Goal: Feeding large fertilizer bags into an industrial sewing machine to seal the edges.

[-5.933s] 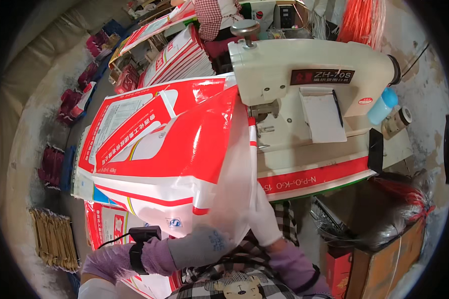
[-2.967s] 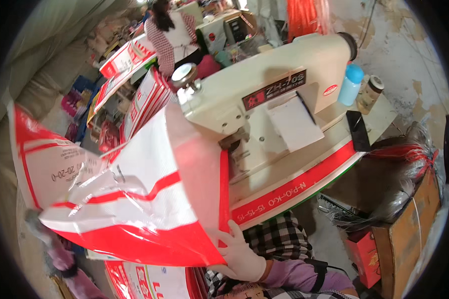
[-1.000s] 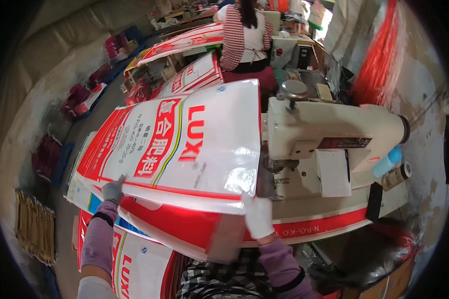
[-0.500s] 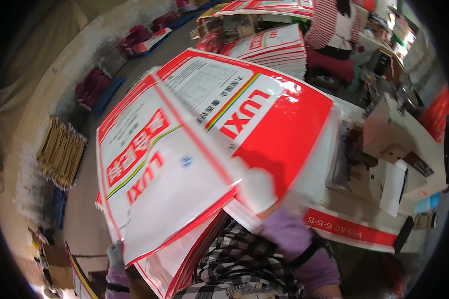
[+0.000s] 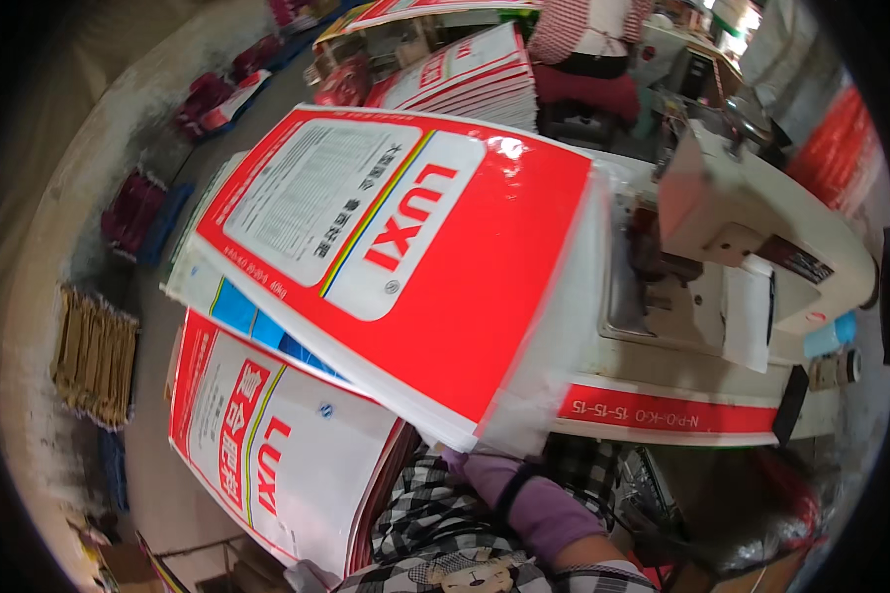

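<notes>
A large red and white printed sack (image 5: 475,326) lies slanted in front of me, with other sacks below it. Its near edge covers the hand at the end of my right purple sleeve (image 5: 539,494), so the fingers are hidden. Close to my checked clothing, at the bottom, a small part of my left hand (image 5: 311,576) in a pale glove shows beside a stack of white sacks with red print (image 5: 307,445). How its fingers are set cannot be made out. A blue-printed sack (image 5: 257,321) peeks out between the two.
A beige sewing machine (image 5: 752,208) stands on the right of the worktable, a blue spool-like item (image 5: 829,336) beside it. Beyond are piled sacks (image 5: 465,79) and a seated person (image 5: 583,59). Bundles of brown sacks (image 5: 97,356) and maroon ones (image 5: 133,212) line the left wall.
The white-faced sack held slanted across the front is now down at the lower left. My left hand has moved down and right; my right went from on top to beneath the red sack's edge.
</notes>
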The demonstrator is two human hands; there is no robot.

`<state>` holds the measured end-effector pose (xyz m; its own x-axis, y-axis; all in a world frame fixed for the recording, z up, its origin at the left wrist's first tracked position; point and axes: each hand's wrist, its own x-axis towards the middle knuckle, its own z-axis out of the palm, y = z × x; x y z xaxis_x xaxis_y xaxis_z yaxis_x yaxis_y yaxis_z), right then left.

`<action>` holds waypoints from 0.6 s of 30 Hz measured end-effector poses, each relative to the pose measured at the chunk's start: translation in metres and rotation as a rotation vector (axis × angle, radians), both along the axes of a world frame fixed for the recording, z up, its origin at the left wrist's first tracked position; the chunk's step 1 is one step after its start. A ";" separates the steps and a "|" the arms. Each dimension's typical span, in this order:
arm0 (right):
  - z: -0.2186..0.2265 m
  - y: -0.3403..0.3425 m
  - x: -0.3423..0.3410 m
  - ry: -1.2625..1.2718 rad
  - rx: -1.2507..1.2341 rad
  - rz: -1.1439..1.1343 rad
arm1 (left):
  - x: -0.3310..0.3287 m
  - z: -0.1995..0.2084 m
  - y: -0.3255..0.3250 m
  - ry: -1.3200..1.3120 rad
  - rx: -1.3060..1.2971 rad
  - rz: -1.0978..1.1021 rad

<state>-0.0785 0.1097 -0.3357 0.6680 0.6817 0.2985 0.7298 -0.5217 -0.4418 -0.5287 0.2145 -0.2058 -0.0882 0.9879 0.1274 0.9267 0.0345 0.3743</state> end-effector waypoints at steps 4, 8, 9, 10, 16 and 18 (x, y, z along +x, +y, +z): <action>0.164 -0.022 0.011 0.620 -0.068 0.325 | 0.273 0.147 -0.026 -0.380 0.115 -0.619; 0.183 -0.080 0.021 0.481 -0.031 0.725 | 0.530 0.183 -0.102 -0.224 0.040 -1.497; 0.195 -0.087 0.018 0.471 -0.045 0.734 | 0.564 0.175 -0.107 0.017 -0.050 -1.542; 0.231 -0.096 0.032 0.509 -0.192 0.793 | 0.584 0.146 -0.098 0.244 0.060 -1.567; 0.277 -0.165 0.145 0.931 0.747 -0.193 | 0.588 0.140 -0.048 -0.448 -0.684 -1.425; 0.265 -0.156 0.181 0.986 0.775 -0.243 | 0.587 0.154 -0.049 -0.385 -0.475 -1.537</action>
<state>0.1023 -0.0467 -0.0706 0.9152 0.3819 -0.1291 -0.1564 0.0412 -0.9868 0.0579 0.1654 -0.0516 0.9930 0.1173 0.0114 0.0614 -0.5970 0.7999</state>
